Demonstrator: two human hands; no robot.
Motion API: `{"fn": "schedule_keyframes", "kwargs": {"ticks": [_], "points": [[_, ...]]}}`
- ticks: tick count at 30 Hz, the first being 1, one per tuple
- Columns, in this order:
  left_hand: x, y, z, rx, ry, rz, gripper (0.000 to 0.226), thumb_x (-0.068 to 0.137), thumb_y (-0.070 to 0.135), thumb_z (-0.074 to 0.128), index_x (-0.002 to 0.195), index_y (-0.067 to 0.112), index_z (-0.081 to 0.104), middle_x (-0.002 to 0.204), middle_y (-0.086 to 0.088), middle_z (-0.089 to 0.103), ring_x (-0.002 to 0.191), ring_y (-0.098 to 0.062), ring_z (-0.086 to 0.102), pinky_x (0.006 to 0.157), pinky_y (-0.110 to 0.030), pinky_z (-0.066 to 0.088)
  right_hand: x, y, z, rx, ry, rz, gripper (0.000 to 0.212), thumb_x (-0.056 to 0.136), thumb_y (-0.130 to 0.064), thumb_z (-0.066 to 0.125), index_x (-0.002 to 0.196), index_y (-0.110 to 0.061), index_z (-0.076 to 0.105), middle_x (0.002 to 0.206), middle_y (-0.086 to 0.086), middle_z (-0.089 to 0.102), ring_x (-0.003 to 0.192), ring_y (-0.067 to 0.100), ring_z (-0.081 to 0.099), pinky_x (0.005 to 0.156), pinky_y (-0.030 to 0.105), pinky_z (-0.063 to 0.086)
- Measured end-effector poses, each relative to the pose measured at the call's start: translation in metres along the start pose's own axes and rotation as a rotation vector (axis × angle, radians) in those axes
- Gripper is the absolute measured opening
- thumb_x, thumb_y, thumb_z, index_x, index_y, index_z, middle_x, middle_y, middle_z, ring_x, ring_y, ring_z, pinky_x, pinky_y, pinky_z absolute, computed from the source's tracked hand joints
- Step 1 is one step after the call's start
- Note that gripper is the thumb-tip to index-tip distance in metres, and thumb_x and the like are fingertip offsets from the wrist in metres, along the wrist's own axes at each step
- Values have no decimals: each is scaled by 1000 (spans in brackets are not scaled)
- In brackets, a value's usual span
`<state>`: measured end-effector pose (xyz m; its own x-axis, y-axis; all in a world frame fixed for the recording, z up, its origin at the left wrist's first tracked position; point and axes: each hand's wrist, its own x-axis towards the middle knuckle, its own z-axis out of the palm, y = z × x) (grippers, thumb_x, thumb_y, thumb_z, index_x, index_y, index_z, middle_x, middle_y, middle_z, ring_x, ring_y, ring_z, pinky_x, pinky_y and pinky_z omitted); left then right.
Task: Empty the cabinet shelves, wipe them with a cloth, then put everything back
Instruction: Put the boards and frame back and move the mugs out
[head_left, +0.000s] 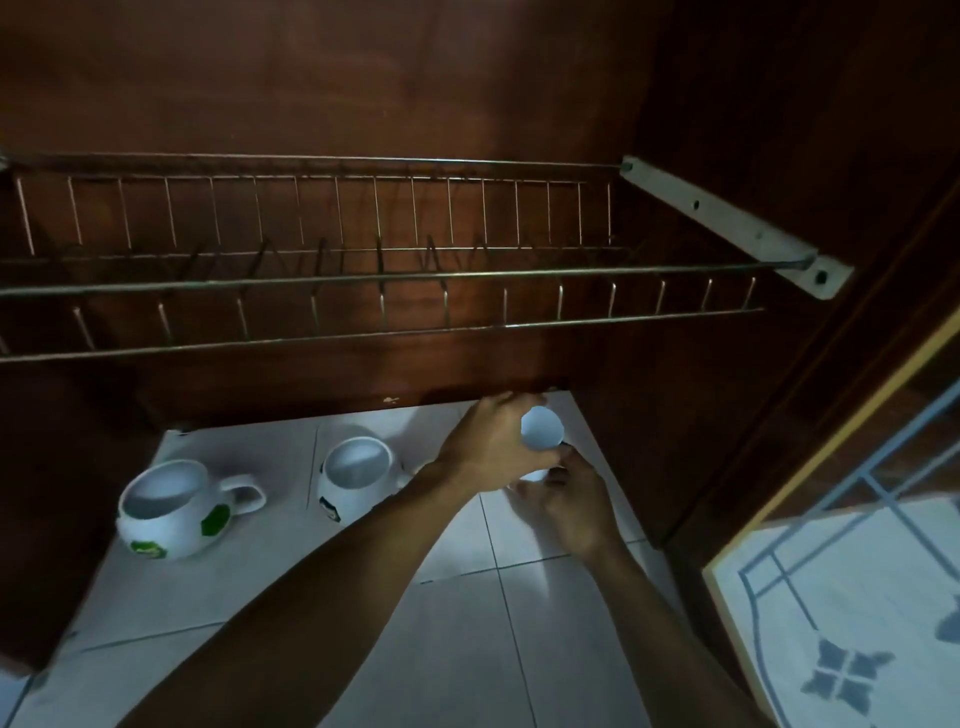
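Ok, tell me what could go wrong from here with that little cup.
1. The cup, held by the left hand and right hand, sits just under the cabinet edge; lifting it could knock it there.
2. The left forearm passes close by the nearer mug and might bump it.

A small white cup (541, 427) is gripped upright between the left hand (493, 447) and the right hand (574, 501), over the back of the white tiled tabletop (467, 649). Two white, green-patched mugs are stood upright to its left: the nearer mug (356, 475) close by, the farther mug (166, 512) well apart, with its handle turned rightward.
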<state>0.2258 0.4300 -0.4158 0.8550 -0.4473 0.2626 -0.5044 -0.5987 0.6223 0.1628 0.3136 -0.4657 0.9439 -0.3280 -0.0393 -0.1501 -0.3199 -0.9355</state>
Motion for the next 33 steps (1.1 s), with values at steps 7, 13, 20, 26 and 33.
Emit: {"fn": "schedule_keyframes", "kwargs": {"ticks": [7,13,20,26,33], "points": [[10,-8,10,0,-35,8,69,68,51,79,126,22,58,122,2,61,107,-17,57,89,-35,51,8,3,-3,-132,-2,-14,40,73,-22,83,104,-23,58,93,-12,64,88,8,60,72,14,44],[15,-13,16,8,-36,9,69,67,50,80,126,21,59,123,3,62,107,-16,58,89,-30,50,14,6,-1,-124,7,37,40,72,-25,84,104,-18,61,96,-7,64,95,15,60,88,34,51],[16,-18,20,33,-60,6,71,68,53,78,130,23,56,128,4,60,110,-15,57,92,-31,50,17,13,2,-91,-20,64,38,72,-24,83,103,-21,61,103,-3,67,102,17,62,92,32,50],[16,-19,21,25,-67,2,71,70,50,79,130,22,55,127,3,59,109,-16,57,92,-34,51,16,7,0,-192,-14,58,46,75,-27,82,115,-19,60,109,-7,65,103,12,60,91,27,48],[14,-15,20,45,-106,6,73,75,49,75,137,21,48,135,0,53,117,-19,53,96,-35,48,11,5,1,-204,-13,38,49,73,-30,83,115,-19,60,111,-3,68,106,17,63,96,39,51]]}}
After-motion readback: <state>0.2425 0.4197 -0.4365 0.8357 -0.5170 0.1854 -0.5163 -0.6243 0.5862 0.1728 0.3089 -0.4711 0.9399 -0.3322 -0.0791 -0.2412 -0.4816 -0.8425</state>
